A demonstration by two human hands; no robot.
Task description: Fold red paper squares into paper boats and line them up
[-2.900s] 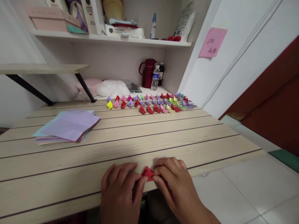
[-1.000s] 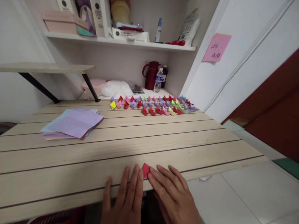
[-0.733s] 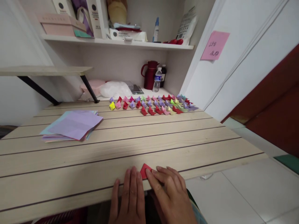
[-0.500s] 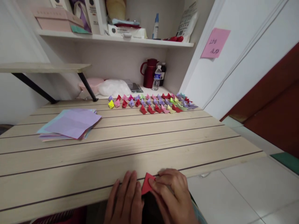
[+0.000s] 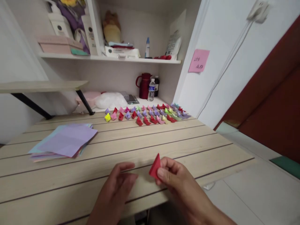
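A small folded red paper [image 5: 155, 168] is pinched between the thumb and fingers of my right hand [image 5: 174, 176], held up over the front of the wooden table [image 5: 112, 167]. Its pointed corner faces upward. To the left of it, my left hand [image 5: 119, 184] hovers with thumb and fingers apart and nothing between them; a gap separates it from the paper. At the left of the table lies a stack of coloured square sheets [image 5: 67, 140], a purple one on top. Rows of small folded paper boats [image 5: 153, 119] in red, pink, purple, yellow and green stand along the back.
Behind the boats are a dark red jug [image 5: 144, 86], a water bottle [image 5: 151, 90] and a white plastic bag [image 5: 111, 100]. A raised wooden stand [image 5: 44, 86] with black legs is at the left. A pink note [image 5: 199, 61] sticks to the right wall.
My right hand has lifted the folded red paper off the table edge. My left hand has risen and turned, its fingers no longer flat on the tabletop. The view has tilted upward.
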